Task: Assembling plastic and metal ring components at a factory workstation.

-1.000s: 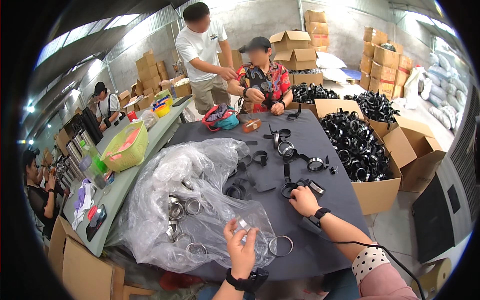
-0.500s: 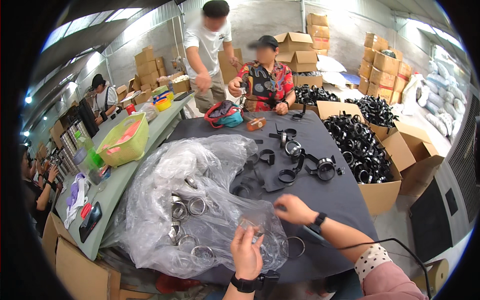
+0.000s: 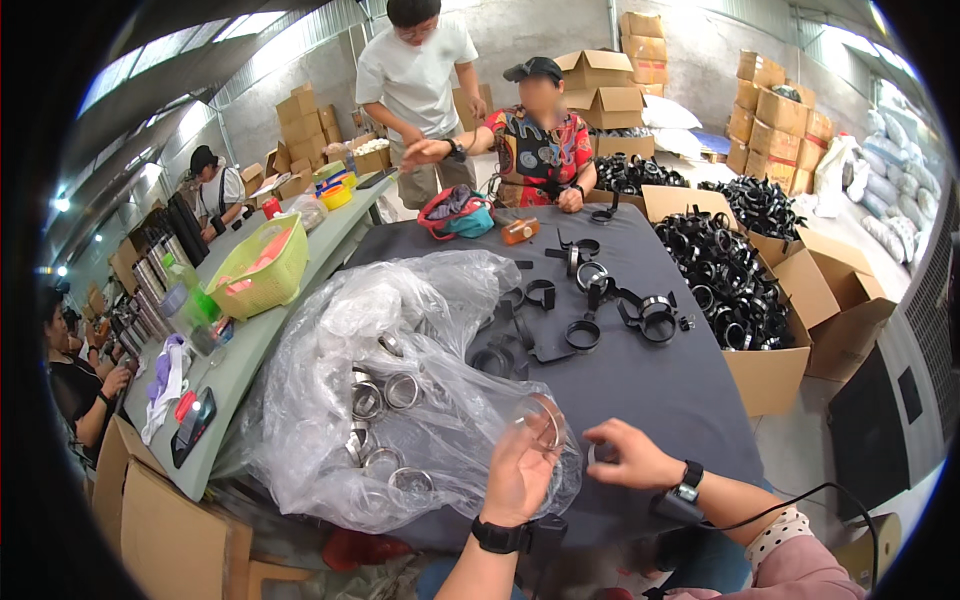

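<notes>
My left hand [image 3: 522,478] is raised over the front edge of a clear plastic bag, its fingers closed on a thin metal ring [image 3: 547,420] that blurs with motion. To its right, my right hand [image 3: 640,457] hovers low over the dark tabletop. Between its curled thumb and fingers shows a grey curved piece [image 3: 601,453], apparently another metal ring, partly hidden. The bag [image 3: 330,300] spreads across the table's left half, with several shiny metal rings [image 3: 402,391] in it. Beyond my hands lie black ring holders [image 3: 582,335] with arms.
Cartons of black holders [image 3: 712,290] stand right of the table. An orange block [image 3: 519,231] and a teal-red pouch [image 3: 457,212] lie at its far end. A green bench [image 3: 330,235] on the left bears a basket [image 3: 262,275]. A cable [image 3: 800,490] runs by my right wrist.
My left hand has risen and moved right, with the ring now showing. My right hand has moved slightly right and down; the ring that lay on the table beneath it no longer shows there.
</notes>
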{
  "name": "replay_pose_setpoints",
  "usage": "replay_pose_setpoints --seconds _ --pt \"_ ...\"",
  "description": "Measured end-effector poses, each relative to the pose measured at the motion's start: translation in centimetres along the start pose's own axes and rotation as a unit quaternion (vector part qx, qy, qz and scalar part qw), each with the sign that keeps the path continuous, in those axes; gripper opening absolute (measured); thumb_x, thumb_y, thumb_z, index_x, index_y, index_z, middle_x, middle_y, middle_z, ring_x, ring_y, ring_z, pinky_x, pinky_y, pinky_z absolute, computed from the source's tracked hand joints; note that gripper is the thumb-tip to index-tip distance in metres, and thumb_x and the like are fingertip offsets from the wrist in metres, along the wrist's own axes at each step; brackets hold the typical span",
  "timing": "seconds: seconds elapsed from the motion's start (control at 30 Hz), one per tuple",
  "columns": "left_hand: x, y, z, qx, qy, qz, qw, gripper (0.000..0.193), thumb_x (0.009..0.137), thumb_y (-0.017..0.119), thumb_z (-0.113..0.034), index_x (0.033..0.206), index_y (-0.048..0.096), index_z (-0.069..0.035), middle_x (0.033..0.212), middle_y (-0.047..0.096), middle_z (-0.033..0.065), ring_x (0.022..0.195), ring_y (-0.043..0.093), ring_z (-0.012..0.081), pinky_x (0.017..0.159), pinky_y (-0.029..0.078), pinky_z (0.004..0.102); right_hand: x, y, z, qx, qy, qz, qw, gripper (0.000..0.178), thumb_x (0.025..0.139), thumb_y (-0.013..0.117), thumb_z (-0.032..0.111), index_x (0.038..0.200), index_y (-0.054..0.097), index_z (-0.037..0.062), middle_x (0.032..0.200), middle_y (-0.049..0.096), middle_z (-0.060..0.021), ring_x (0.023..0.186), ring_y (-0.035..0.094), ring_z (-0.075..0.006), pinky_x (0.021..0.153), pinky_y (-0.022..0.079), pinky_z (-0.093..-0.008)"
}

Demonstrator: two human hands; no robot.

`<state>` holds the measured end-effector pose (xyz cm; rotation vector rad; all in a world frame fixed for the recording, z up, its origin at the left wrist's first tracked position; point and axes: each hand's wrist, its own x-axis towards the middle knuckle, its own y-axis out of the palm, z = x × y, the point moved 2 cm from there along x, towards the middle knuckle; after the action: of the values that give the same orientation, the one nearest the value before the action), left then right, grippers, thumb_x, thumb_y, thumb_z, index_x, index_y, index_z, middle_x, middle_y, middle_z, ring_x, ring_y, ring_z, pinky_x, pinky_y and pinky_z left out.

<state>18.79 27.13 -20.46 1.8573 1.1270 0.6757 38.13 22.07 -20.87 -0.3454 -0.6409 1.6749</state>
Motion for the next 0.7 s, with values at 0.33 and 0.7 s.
replay_pose_setpoints --seconds 0.33,0.7 --pt "-0.4 0.7 -4.3 0.810 0.259 -0.180 0.494 0.061 0.065 0.082 -0.014 0.117 0.053 -0.003 0.122 0.049 0.0212 0.116 0.046 0.0393 0.099 0.039 0.0462 3.5 -2.1 -3.9 -0.203 0.050 -0.061 0.976 0.048 0.080 0.068 0.032 0.116 0.059 0.0018 0.115 0.055 -0.0172 0.110 0.053 -0.0350 0.094 0.047 -0.0407" --pt "0.0 -3.9 -6.1 0.841 0.139 -0.222 0.473 0.051 0.069 0.082 -0.018 0.112 0.059 -0.003 0.134 0.043 0.0274 0.125 0.041 0.0427 0.102 0.040 0.0461 16.9 0.1 -7.2 -0.265 0.032 0.025 0.963 0.059 0.072 0.068 0.038 0.119 0.063 0.0021 0.133 0.049 -0.0218 0.119 0.053 -0.0364 0.100 0.045 -0.0403"
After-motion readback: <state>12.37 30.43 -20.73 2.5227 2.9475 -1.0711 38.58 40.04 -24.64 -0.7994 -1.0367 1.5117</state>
